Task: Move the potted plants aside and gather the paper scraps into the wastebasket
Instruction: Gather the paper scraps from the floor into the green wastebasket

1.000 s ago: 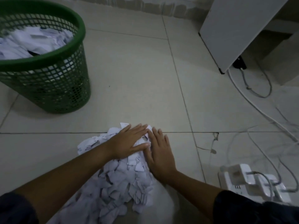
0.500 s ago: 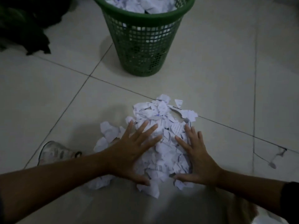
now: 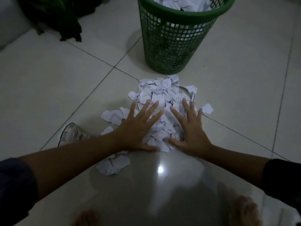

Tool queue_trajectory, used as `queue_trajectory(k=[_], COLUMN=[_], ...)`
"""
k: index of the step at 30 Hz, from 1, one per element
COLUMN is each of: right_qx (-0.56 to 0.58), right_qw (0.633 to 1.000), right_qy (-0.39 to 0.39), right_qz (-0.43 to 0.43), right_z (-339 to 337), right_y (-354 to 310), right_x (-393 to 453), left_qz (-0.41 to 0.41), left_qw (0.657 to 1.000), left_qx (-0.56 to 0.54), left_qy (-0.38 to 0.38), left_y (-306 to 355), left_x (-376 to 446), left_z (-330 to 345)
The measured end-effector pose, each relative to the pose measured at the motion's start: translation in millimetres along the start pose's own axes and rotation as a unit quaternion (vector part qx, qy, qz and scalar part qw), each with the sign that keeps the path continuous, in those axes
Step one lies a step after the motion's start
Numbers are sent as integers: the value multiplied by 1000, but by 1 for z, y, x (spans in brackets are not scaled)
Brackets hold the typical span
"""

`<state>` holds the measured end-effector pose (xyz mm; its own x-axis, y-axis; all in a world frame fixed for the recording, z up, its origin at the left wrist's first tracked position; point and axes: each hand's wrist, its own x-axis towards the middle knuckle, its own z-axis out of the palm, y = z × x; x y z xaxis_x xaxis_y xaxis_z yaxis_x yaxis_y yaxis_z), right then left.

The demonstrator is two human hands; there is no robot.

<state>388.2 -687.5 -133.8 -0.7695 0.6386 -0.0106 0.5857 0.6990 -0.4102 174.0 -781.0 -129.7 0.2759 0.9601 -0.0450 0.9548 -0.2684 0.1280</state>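
Observation:
A heap of torn white paper scraps (image 3: 160, 95) lies on the tiled floor in the middle of the view. My left hand (image 3: 138, 128) presses flat on the heap's left side, fingers spread. My right hand (image 3: 190, 128) presses flat on its right side, fingers spread too. Just beyond the heap stands the green mesh wastebasket (image 3: 172, 46), with white scraps inside it. A few stray scraps (image 3: 112, 165) lie under my left forearm. Dark leaves of a potted plant (image 3: 55, 18) show at the top left.
A patterned paper cone or cup (image 3: 71, 134) lies on the floor left of my left wrist. My bare feet (image 3: 88, 217) show at the bottom edge. A pale object sits at the far left edge.
The view swung left, bringing the wastebasket to the upper middle. My hands spread apart over the heap and slid with it toward the basket.

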Motion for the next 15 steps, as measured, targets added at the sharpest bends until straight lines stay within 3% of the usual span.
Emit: queue_trajectory(k=[4, 10, 15], right_qx=[-74, -49, -30], right_qw=[991, 998, 984], right_qy=[-38, -12, -11], right_qz=[-103, -37, -175], right_z=[16, 29, 33], right_y=[-9, -36, -75], right_x=[-24, -9, 22], left_qz=[34, 26, 19], left_qw=[999, 999, 996], left_qx=[15, 30, 85], left_qy=[-8, 16, 15], left_y=[12, -12, -48], left_x=[-15, -41, -82], left_z=[12, -1, -16])
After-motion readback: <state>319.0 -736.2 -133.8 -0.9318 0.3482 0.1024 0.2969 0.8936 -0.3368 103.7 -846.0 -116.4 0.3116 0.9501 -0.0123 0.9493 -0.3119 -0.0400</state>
